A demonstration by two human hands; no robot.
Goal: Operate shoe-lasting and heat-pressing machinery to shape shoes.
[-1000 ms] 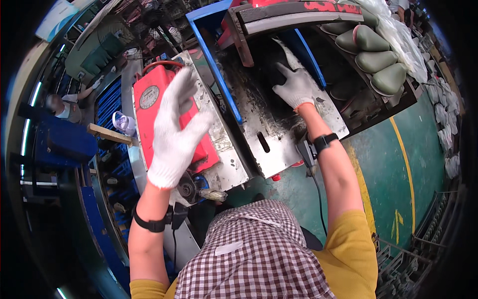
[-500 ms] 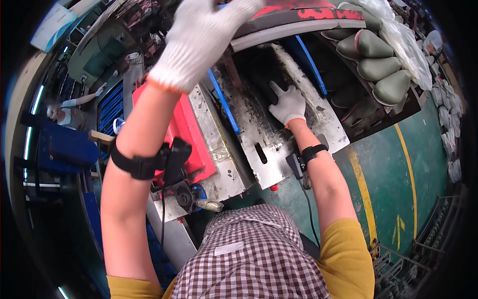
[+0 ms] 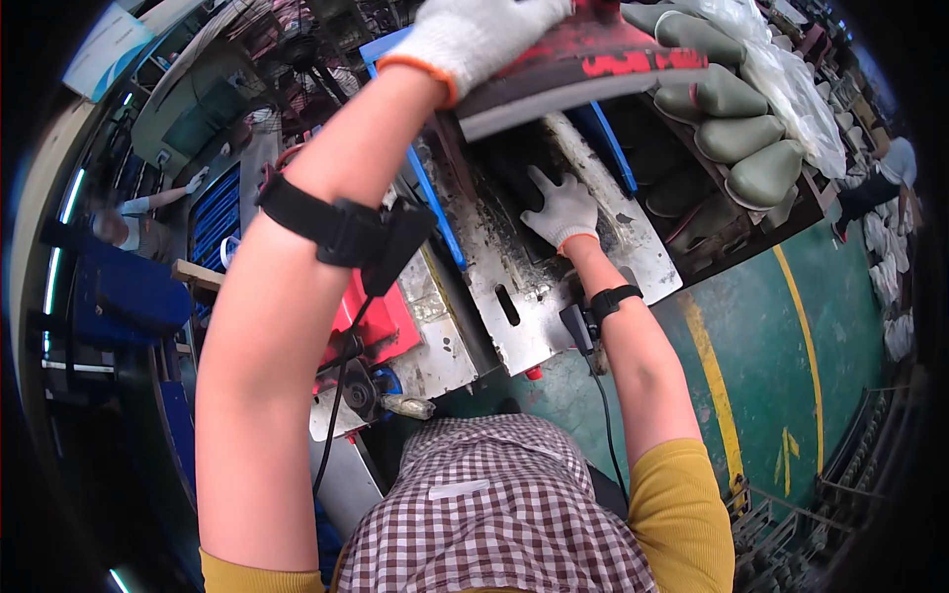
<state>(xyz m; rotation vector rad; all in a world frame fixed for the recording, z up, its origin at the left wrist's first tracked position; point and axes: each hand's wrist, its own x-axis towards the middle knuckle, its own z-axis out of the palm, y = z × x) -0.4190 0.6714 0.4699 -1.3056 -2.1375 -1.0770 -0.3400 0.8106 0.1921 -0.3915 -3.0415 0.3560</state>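
Note:
My left hand (image 3: 479, 42), in a white knitted glove with an orange cuff, is against a worn red machine head (image 3: 593, 54) at the top. The picture's edge cuts off part of this hand, so its grip is unclear. The head has a thick pale lower edge and overhangs a scuffed metal bed (image 3: 529, 331). My right hand (image 3: 563, 210), gloved alike, rests on the bed by a black piece (image 3: 504, 178), its thumb and forefinger spread apart. What the black piece is cannot be told; the head's shadow darkens it. Blue rails (image 3: 435, 212) flank the bed.
Dark green rounded shoe-shaped pieces (image 3: 766, 173) are piled at right beside clear plastic wrap (image 3: 801, 109). A red tray (image 3: 381, 321) lies left of the bed. Yellow lines (image 3: 712, 376) cross the green floor. Another person (image 3: 133, 227) is at far left, one more (image 3: 885, 178) at far right.
My left hand has moved rightward onto the red head, which has shifted slightly left. My right hand stays on the bed. A person has come into sight at far right.

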